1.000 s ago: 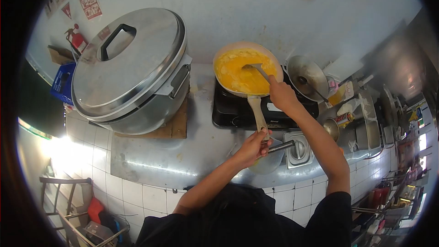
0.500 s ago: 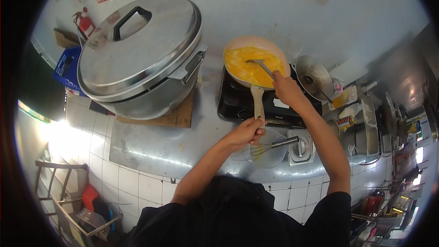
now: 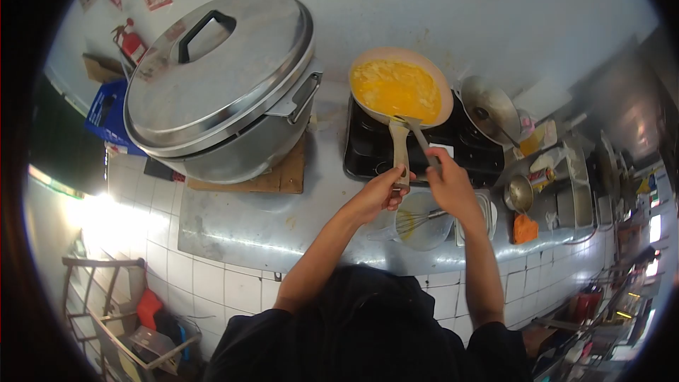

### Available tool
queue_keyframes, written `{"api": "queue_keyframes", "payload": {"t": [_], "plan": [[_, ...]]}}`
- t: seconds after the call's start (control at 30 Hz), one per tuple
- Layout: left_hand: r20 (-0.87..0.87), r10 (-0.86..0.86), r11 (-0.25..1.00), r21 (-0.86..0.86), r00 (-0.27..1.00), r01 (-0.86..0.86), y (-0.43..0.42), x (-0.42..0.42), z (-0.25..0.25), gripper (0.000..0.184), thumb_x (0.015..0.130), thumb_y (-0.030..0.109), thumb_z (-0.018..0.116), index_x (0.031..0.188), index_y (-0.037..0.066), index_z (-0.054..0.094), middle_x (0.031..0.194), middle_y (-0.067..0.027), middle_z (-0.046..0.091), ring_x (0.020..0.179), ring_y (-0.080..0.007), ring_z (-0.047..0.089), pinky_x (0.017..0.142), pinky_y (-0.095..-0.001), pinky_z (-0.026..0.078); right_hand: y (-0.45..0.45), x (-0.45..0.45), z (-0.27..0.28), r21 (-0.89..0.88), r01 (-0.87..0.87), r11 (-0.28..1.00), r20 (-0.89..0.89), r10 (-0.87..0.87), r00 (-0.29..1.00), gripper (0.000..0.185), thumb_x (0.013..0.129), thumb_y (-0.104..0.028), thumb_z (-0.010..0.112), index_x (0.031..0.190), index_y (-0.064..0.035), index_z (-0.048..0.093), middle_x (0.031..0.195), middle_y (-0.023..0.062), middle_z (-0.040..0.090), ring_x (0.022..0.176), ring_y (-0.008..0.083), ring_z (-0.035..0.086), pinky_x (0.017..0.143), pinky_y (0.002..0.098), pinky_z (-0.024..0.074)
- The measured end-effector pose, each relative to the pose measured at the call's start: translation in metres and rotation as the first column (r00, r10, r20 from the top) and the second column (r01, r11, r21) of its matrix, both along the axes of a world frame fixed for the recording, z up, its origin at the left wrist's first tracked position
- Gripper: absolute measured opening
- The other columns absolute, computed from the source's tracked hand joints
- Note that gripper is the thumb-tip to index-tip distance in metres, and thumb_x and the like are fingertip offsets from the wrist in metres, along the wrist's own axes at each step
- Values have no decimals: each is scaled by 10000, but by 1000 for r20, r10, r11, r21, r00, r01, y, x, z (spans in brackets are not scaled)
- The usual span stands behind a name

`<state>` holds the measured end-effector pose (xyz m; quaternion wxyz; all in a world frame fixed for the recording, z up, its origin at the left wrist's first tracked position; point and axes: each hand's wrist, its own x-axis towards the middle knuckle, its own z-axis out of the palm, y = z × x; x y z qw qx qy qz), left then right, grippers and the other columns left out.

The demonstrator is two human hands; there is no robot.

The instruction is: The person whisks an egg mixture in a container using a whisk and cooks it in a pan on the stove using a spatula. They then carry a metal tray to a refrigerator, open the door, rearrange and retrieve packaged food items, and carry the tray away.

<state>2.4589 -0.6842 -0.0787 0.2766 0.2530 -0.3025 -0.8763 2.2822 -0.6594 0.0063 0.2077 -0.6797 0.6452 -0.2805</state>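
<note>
My left hand (image 3: 382, 192) is closed round the beige handle of a frying pan (image 3: 447, 92). Yellow beaten egg (image 3: 396, 90), partly set in pale curds, spreads across the pan, which is tilted above a black portable stove (image 3: 467, 157). In my right hand (image 3: 453, 182) is the grey handle of a spatula (image 3: 419, 136); its blade rests at the pan's near rim, by the handle joint. Just below my hands, a whisk (image 3: 417, 221) lies in a clear plastic jug (image 3: 433, 235) with traces of egg.
A big lidded metal pot (image 3: 226, 99) stands on a wooden board (image 3: 283, 178) to the left. Right of the stove sit a wok (image 3: 488, 110) with a ladle, a small metal bowl (image 3: 518, 194) and an orange cloth (image 3: 525, 228). A lidded steel container (image 3: 482, 212) lies behind my right wrist.
My right hand has drawn the spatula from the middle of the egg back to the pan's near edge. The pan is lifted and tilted slightly more. My left hand keeps its grip.
</note>
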Motion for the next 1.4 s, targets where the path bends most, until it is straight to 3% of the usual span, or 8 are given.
{"api": "queue_keyframes", "payload": {"t": [0.43, 0.8, 1.0, 1.07, 1.13, 1.2, 1.27, 1.4], "plan": [[-336, 207, 965, 225, 919, -135, 26, -9, -8, 587, 1010, 571, 352, 1351, 108, 469, 1272, -77, 578, 1225, -238, 533, 1028, -422, 417, 46, 59, 13, 43, 211, 977, 77, -214, 974, 474, 898, -383, 634, 1248, -71, 566, 864, 174, 640, 832, 313, 637, 742, 407, 480], [33, -445, 891, 111, 895, 440, 234, -127, -15, 755, 1002, 606, 314, 1494, 34, 302, 1482, -122, 409, 1381, -227, 380, 1127, -365, 306, 263, 0, -113, -337, 736, 587, 239, -703, 670, 419, 996, -221, 453, 1367, -31, 496, 1458, 212, 405, 1324, 379, 398, 1104, 391, 311], [845, -325, 336, -317, 425, 887, 440, -257, -102, 671, 989, 545, 391, 1513, 136, 297, 1559, -173, 281, 1426, -421, 263, 1132, -572, 227, 460, -120, -246, 848, 429, 311, 476, -92, -875, 816, 936, -678, 399, 1539, -150, 244, 1567, 211, 256, 1384, 448, 299, 1110, 589, 238], [667, -240, 64, -714, 706, 697, 445, -276, -90, 627, 1001, 490, 383, 1507, 127, 306, 1585, -191, 214, 1418, -473, 246, 1126, -615, 206, 503, -122, -186, 8, 730, 684, 795, 438, -419, 782, 940, -658, 414, 1530, -164, 271, 1568, 225, 241, 1391, 451, 293, 1119, 603, 224], [658, -186, -208, -752, 729, 626, 440, -294, -20, 590, 1022, 422, 377, 1493, 74, 313, 1582, -208, 224, 1442, -402, 245, 1160, -565, 185, 530, -136, -65, 251, 862, 440, 686, 548, -479, 754, 952, -623, 418, 1531, -163, 272, 1571, 224, 239, 1406, 439, 283, 1130, 589, 218], [473, -545, 365, -610, 693, 704, 506, -355, -50, 563, 1031, 370, 373, 1477, 30, 326, 1588, -186, 226, 1446, -327, 264, 1173, -488, 199, 558, -146, -12, -185, 961, 205, 936, 335, 109, 774, 954, -609, 429, 1531, -121, 262, 1563, 228, 256, 1421, 391, 284, 1150, 531, 221], [229, -771, 415, -527, 594, 742, 543, -369, -18, 565, 1027, 321, 373, 1479, -8, 297, 1583, -210, 212, 1400, -295, 336, 1177, -442, 201, 571, -168, 13, -216, 952, -216, 976, -36, 214, 771, 982, -580, 373, 1544, -81, 200, 1569, 213, 249, 1440, 331, 280, 1175, 493, 194], [130, -814, 356, -658, 566, 664, 573, -374, 104, 611, 985, 322, 427, 1476, -14, 290, 1544, -287, 200, 1385, -331, 353, 1173, -464, 189, 583, -206, 6, -337, 939, -66, 933, -155, 324, 743, 996, -547, 333, 1552, -83, 164, 1587, 234, 160, 1468, 349, 191, 1207, 465, 114]]}}
